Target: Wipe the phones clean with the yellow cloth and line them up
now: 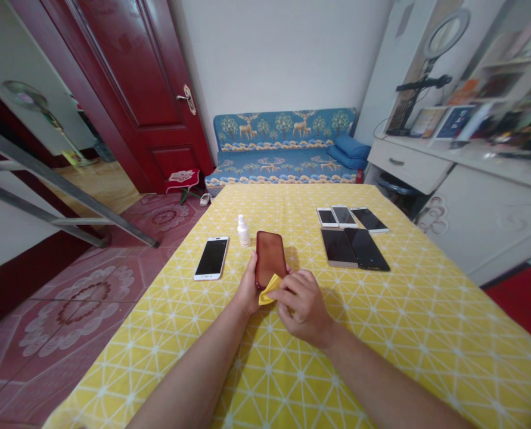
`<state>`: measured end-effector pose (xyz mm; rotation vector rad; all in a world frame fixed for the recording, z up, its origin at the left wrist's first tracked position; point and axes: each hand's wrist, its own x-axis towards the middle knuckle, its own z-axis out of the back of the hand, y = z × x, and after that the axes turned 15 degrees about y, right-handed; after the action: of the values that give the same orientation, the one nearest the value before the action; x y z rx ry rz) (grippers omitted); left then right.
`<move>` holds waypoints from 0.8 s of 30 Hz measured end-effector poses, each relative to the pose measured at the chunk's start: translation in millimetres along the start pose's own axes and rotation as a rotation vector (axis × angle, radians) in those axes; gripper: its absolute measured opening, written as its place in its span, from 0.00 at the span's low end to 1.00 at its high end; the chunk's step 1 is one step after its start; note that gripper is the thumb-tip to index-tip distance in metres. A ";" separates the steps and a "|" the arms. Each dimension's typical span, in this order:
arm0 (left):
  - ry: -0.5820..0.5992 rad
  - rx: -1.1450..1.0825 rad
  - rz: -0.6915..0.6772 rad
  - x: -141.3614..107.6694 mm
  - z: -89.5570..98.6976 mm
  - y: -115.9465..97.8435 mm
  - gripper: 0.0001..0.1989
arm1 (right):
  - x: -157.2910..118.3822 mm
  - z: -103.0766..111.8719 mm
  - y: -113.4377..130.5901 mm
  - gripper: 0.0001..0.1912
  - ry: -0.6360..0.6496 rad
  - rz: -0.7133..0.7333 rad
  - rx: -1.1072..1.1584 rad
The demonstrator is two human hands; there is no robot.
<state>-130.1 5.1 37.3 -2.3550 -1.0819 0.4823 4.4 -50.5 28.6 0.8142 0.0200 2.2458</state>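
A reddish-brown phone or phone case (270, 256) is held up above the table by my left hand (248, 286), whose fingers wrap round its lower part. My right hand (301, 304) pinches a small yellow cloth (269, 291) against the lower edge of that brown surface. Just behind the held item stands a white spray bottle (243, 231). To the left a white phone with a dark screen (211, 258) lies flat. Several more phones lie together at the right, among them a black one (366, 249) and a white one (326, 217).
The table (381, 333) has a yellow patterned cloth. Beyond its far edge is a blue sofa (283, 164). A white cabinet (484, 202) stands at the right, with a ring light (446, 36) on top. A metal ladder (68, 190) and red door (135, 77) are at the left.
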 end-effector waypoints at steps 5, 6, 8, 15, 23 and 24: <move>-0.048 0.011 -0.023 0.4 2.5 1.8 0.30 | -0.9 1.3 -1.3 0.11 -0.024 -0.018 0.080; -0.049 0.019 -0.033 0.1 3.0 2.1 0.29 | -0.6 1.8 -2.6 0.10 -0.024 -0.029 0.086; -0.048 0.047 -0.048 -0.9 4.1 3.0 0.26 | 0.5 3.3 -7.5 0.10 -0.042 -0.068 0.084; 0.170 0.126 0.135 -3.3 10.3 9.0 0.28 | 1.9 13.5 -42.5 0.13 -0.245 -0.262 -0.024; 0.354 0.076 0.080 -6.3 10.8 0.0 0.33 | -7.8 12.7 -75.9 0.10 -0.352 -0.543 0.220; 0.333 0.087 0.009 -6.3 10.2 -1.1 0.33 | -8.0 12.3 -75.0 0.10 -0.305 -0.542 0.236</move>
<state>-139.8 3.8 30.3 -2.2616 -0.8771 0.1279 63.4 -3.6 15.5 1.1179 0.3269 1.6137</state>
